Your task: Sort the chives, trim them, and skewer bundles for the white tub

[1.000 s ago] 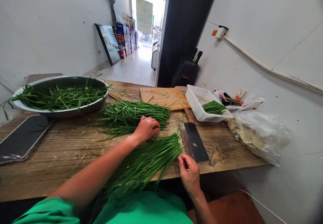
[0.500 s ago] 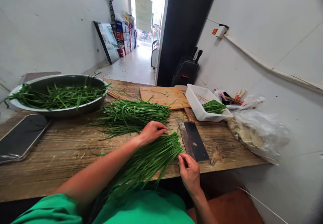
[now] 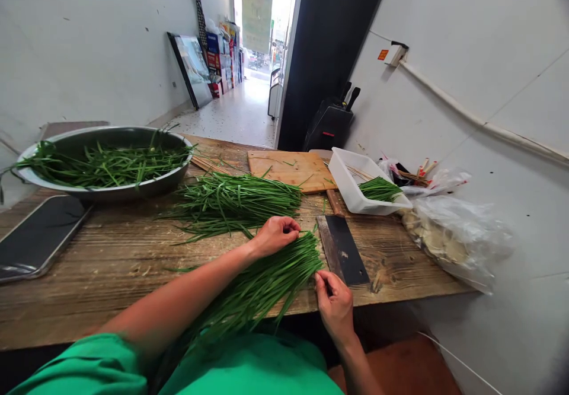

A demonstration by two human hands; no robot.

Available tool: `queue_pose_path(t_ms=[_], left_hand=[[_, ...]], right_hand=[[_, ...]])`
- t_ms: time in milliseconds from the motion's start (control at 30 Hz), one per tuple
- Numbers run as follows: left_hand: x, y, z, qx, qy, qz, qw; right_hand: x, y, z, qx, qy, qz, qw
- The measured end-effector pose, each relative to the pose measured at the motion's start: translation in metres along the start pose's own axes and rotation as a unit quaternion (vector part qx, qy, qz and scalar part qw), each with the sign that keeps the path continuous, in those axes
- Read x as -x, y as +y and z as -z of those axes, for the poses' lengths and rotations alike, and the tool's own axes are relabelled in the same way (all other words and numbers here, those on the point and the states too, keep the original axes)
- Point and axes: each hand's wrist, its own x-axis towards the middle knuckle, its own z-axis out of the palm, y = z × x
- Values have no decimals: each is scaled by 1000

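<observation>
A flat bunch of green garlic chives (image 3: 262, 285) hangs over the front edge of the wooden table toward my green shirt, its cut ends spread side by side between my hands. My left hand (image 3: 276, 235) is pinched at the bunch's far corner. My right hand (image 3: 334, 301) pinches at the near corner, thumb and forefinger together at the stalk ends. Whether a thin stick runs through the stalks cannot be made out. Beyond my left hand lies a larger pile of chives (image 3: 240, 200). A cleaver (image 3: 342, 249) rests flat to the right of the bunch.
A metal basin (image 3: 106, 192) of loose chives stands at the left, with a phone (image 3: 38, 238) before it. Behind the pile lie thin sticks (image 3: 208, 165) and a cutting board (image 3: 291, 169). A white tub (image 3: 355, 196) and plastic bags (image 3: 453, 235) stand on the right.
My left hand has shifted slightly to the right along the bunch's far corner. My right hand keeps its pinch almost unmoved. The camera view has tilted a little.
</observation>
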Motion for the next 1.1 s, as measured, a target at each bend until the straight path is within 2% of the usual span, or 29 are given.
queue_pose_path(t_ms=[200,333,533,900,1000,1100], left_hand=[[1,5,3,7,-2,20,1000],[3,9,6,-7,-13,0,1000],[4,6,2,-1,3,-30,1000],[8,8,2,7,9,-52,999],[10,9,2,-45,-1,-82,996],[10,9,7,-86,-42,-131,987]], right_hand=[[2,2,-1,1,2,1,1000],[2,3,-1,-2,0,-1,1000],[2,1,-2,-4,3,0,1000],[1,0,0,0,3,1,1000],[1,0,-1,1,5,-3,1000],[2,0,-1,5,9,-6,1000]])
